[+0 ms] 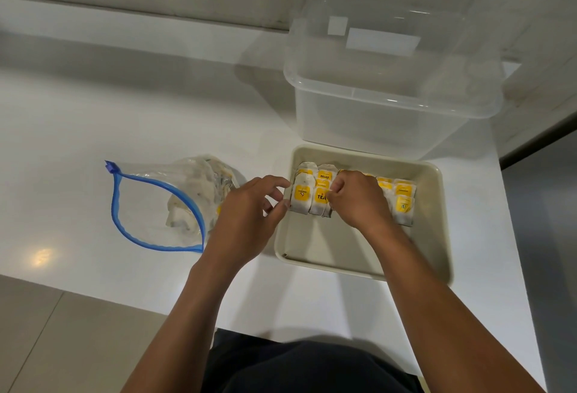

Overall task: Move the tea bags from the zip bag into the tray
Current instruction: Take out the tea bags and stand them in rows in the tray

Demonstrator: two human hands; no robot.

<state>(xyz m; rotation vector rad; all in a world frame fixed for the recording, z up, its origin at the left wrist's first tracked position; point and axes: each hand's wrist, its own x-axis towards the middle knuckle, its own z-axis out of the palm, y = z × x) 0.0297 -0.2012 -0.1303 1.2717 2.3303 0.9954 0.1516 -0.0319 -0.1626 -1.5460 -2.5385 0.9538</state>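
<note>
My left hand (249, 208) and right hand (356, 197) pinch tea bags (302, 195) in the tray's (434, 236) far half. The open zip bag (162, 205) lies left on the desk (93, 111).

My arms bare from elbow down, no sleeves in view. No watch, no bracelet, no rings on my left hand (249, 211) or right hand (359, 199). No gloves. Fingernails short, plain, unpainted where visible. Dark garment (312, 367), black or deep navy, covering my lap at bottom of view; fabric plain, no print or logo visible.
</note>
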